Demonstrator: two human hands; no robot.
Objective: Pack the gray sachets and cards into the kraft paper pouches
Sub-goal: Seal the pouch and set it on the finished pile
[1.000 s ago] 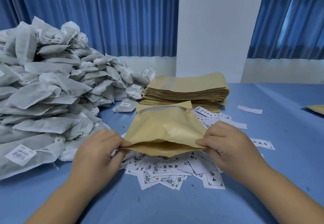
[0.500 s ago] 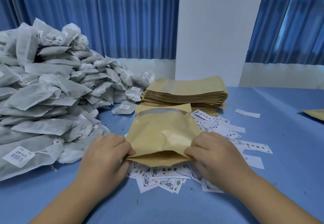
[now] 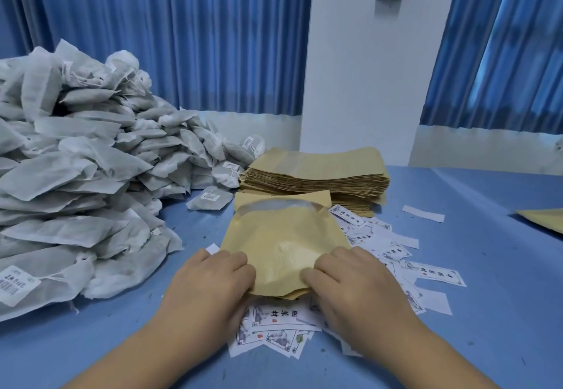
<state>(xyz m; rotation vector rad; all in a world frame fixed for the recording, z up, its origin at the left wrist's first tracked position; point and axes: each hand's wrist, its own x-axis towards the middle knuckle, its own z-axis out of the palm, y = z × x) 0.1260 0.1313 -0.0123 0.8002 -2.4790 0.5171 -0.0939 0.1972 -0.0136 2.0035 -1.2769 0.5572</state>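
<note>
Both hands grasp one pouch at its near end: left hand on the near-left corner, right hand on the near-right, fingers curled over the top face, thumbs hidden underneath. The rest of the pouch extends away from the grip, beyond the knuckles, and rests on the scattered cards on the table. Its long axis runs near-to-far, tilted slightly left at the far end. The far end carries a pale strip with a flap standing past it, almost touching the stack of flat pouches. The top face is creased and domed in the middle, between the two hands. The sachets are heaped to the left, well clear of the grip, and one loose sachet sits just left of the pouch's far corner. Vs 1 s ago: the near end gaped open in a bulge with the hands out at the corners; now the hands sit closer together, the near edge is pinched nearly flat, and the pouch lies lower on the cards. Orientation is unchanged.
</note>
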